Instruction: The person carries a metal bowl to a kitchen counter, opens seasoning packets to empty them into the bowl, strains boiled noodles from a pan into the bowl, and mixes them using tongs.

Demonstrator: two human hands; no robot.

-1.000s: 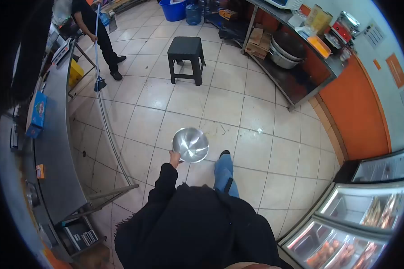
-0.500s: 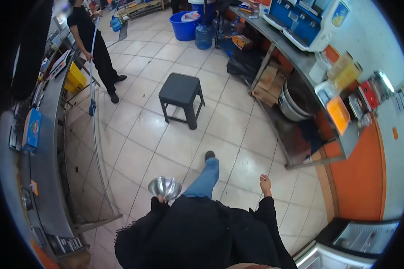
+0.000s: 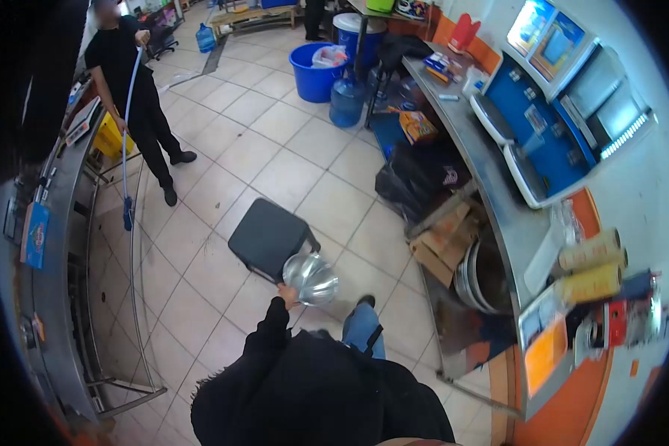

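Note:
A shiny metal bowl (image 3: 312, 280) is gripped at its left rim by my left hand (image 3: 288, 294), with the fingers closed on it. The bowl is tilted and its inside faces up toward me. Just beyond it, a dark grey plastic stool (image 3: 269, 234) stands on the tiled floor, and the bowl overlaps its near right corner in view. Whether the two touch, I cannot tell. My right hand is out of sight, hidden by or beyond my black clothing.
A person (image 3: 130, 97) in black holds a long-handled broom or mop (image 3: 128, 212) at the left. A steel counter (image 3: 59, 297) runs along the left side, another steel table (image 3: 490, 178) along the right. Blue tub (image 3: 312, 78) and water jug (image 3: 346, 104) stand at the back.
I have stepped forward, so the stool and right-hand table are nearer. My left hand has swung the bowl forward and right toward the stool. My right hand has left the view.

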